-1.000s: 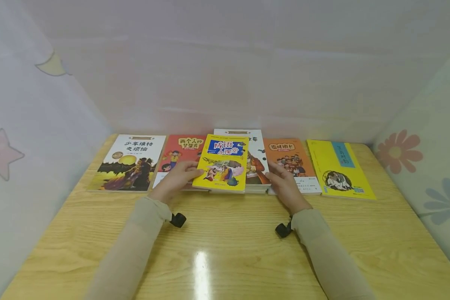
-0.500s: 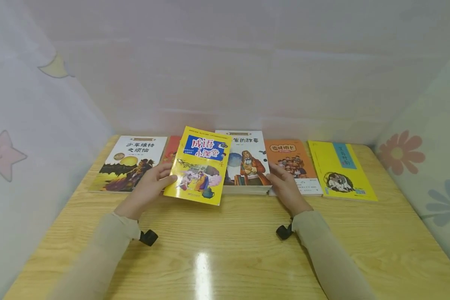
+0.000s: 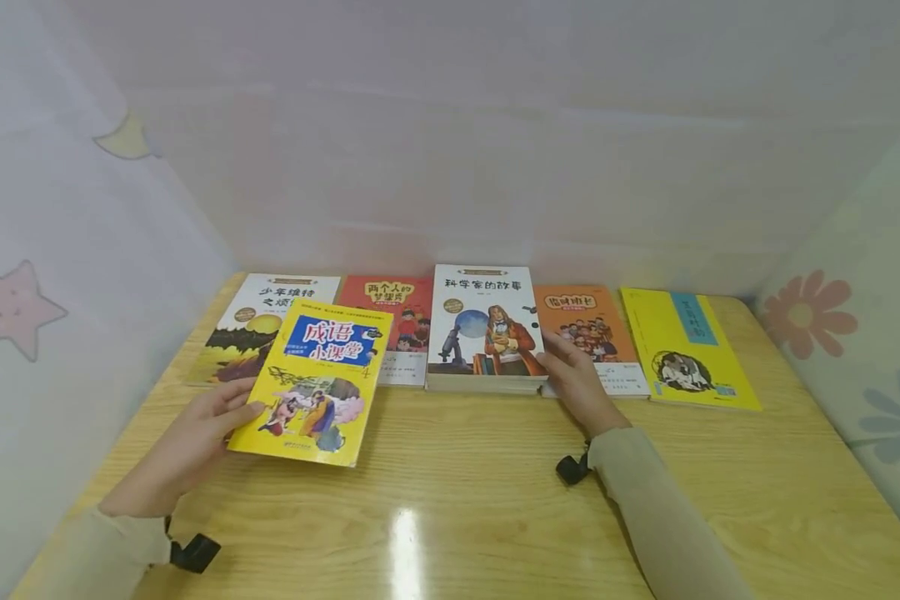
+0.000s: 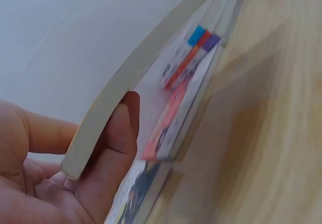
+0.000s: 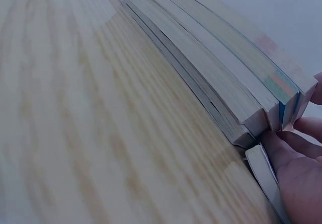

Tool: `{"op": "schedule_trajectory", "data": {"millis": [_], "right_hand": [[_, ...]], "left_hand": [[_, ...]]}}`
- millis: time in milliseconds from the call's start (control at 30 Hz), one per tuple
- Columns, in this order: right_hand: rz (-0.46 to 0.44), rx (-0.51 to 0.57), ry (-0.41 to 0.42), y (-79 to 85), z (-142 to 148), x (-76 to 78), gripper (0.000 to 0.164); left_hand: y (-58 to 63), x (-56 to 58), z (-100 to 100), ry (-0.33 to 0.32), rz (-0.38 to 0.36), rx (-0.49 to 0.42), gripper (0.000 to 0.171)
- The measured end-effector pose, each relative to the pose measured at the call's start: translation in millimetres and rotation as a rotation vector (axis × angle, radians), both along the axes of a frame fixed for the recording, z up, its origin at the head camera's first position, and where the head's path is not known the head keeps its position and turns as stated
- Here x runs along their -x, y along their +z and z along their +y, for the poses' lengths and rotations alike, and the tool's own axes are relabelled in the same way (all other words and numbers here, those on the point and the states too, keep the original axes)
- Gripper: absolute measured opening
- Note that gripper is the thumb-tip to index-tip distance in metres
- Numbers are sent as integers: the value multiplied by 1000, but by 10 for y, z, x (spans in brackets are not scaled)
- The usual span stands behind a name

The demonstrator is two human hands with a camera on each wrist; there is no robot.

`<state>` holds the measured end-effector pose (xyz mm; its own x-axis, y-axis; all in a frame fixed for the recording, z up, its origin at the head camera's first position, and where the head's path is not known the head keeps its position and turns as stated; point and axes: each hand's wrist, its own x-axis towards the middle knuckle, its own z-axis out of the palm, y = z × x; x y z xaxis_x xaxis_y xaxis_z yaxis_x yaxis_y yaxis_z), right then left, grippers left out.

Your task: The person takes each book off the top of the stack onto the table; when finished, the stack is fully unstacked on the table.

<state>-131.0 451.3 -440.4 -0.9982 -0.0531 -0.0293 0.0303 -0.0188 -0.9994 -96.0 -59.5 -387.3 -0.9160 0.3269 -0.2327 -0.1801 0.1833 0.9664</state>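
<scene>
My left hand [image 3: 210, 425] grips a yellow paperback book [image 3: 307, 392] by its lower left edge, thumb on the cover. In the left wrist view, the fingers curl beneath the held book [image 4: 123, 80], which is raised above the other books. It partly hides a white book [image 3: 232, 333] with a sunset picture and a red book [image 3: 408, 321]. A stack of several books [image 5: 216, 63] has a white book [image 3: 480, 333] with a long-haired figure on top. Fairly straight fingers of my right hand [image 3: 581, 387] touch the stack's right side, over the edge of an orange book [image 3: 577, 333].
A yellow book [image 3: 686, 350] with a blue label lies at the far right. The row of books stands along the back of the wooden table [image 3: 480, 500], near a pale cloth wall [image 3: 450, 167]. Patterned side walls close in left and right.
The yellow book has moved left and nearer in my left hand, away from above the stack, uncovering the white top book and the red one. My right hand stays at the stack's side.
</scene>
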Motion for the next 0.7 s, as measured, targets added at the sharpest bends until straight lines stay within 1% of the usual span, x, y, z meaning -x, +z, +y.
{"op": "schedule_trajectory", "data": {"millis": [133,167,233,300,400,500,567,633,700], "right_hand": [[-12,-41,0,3,-9,-14,61],[-15,-22,6,7,-15,-14,61],[-7,-4,15,8,-20,-3,61],[8,-3,21,10,-20,9,61],[19,-21,16,9,-11,17,60],[15,-71,0,8,13,4,60],[7,-62,-1,3,29,-5,60],[4,-39,1,1,44,-15,60],[4,-15,3,-4,57,-15,61]], "left_hand": [[-99,-159,-316,31,-39,28,63],[-120,-198,-393,45,-52,48,63],[-150,-272,-539,78,-62,110,64],[-160,-337,-682,107,-91,173,66],[-170,-427,-874,131,-127,252,67],[-197,-508,-1032,127,-192,306,69],[-217,-550,-1112,117,-232,338,70],[-245,-587,-1181,118,-281,350,70],[-271,-616,-1229,119,-320,343,72]]}}
